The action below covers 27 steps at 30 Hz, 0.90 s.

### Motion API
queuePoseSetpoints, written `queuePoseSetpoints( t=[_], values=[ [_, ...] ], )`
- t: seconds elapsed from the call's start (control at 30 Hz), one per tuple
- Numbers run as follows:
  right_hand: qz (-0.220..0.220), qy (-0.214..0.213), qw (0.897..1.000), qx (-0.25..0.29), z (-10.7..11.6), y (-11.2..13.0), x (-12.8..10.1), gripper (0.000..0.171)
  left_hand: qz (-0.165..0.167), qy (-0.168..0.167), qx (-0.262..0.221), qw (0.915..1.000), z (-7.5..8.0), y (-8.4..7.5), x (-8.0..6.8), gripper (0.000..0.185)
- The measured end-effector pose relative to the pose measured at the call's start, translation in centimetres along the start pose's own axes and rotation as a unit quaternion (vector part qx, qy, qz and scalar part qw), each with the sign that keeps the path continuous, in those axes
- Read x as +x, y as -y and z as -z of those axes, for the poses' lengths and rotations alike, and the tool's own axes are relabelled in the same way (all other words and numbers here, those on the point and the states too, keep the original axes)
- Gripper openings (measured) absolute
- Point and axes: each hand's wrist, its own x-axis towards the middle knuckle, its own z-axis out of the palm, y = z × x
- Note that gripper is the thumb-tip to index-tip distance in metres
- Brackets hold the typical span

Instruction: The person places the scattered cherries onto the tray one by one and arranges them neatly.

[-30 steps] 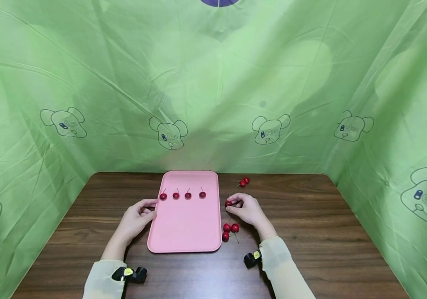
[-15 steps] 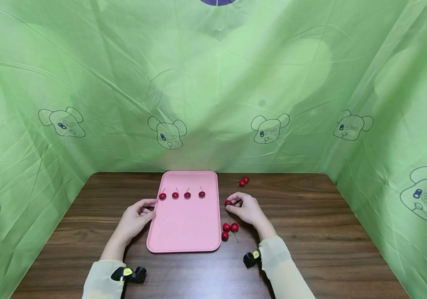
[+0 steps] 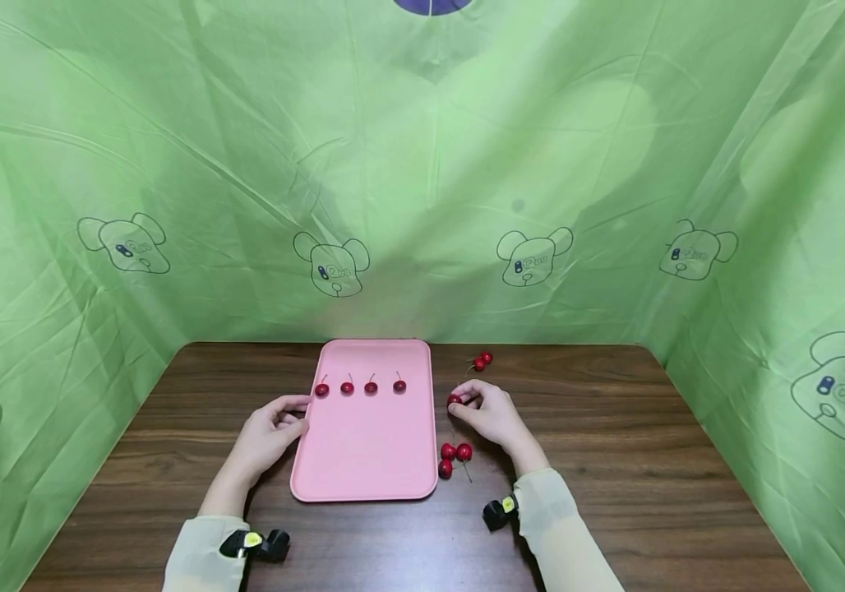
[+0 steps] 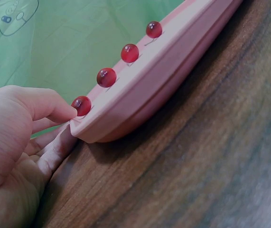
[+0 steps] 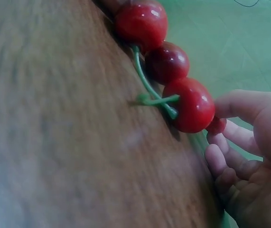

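A pink tray [image 3: 363,460] lies on the dark wooden table and carries a row of several red cherries [image 3: 371,387] near its far end. My left hand [image 3: 274,427] rests at the tray's left edge, thumb on the rim [image 4: 85,130] and fingers against its side [image 4: 54,149]. To the right of the tray my right hand [image 3: 485,411] pinches a single cherry [image 3: 454,400] between its fingertips. Three cherries [image 3: 455,456] with green stems lie on the table just in front of that hand, close up in the right wrist view [image 5: 173,80].
Two more cherries [image 3: 482,360] lie on the table near the back, right of the tray. Green printed cloth [image 3: 422,181] walls in the table at the back and both sides. Bare wood [image 3: 630,460] spreads to the right.
The right hand with its cherry has lifted slightly away from me. The left hand and the tray stay where they were.
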Motion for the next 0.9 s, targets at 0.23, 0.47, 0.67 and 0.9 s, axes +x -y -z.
queuePoseSetpoints(
  t=[0.23, 0.47, 0.67, 0.9],
  values=[
    [-0.012, -0.001, 1.0, 0.016, 0.2, 0.3, -0.1, 0.014, -0.005, 0.0, -0.024, 0.9997, 0.2, 0.2, 0.0, 0.042],
    [-0.014, -0.009, 1.0, 0.019, 0.3, 1.3, -0.1, 0.014, -0.007, 0.003, -0.021, 0.9998, 0.1, 0.2, -0.1, 0.042],
    [0.011, -0.008, 1.0, -0.009, 0.2, 2.9, -0.2, 0.013, -0.01, 0.003, -0.027, 0.9996, 0.2, 0.4, -0.1, 0.042],
    [0.057, -0.005, 0.998, -0.017, -0.2, 5.5, -0.6, 0.014, -0.007, 0.005, -0.023, 0.9997, 0.2, 0.1, -0.2, 0.041]
  ],
)
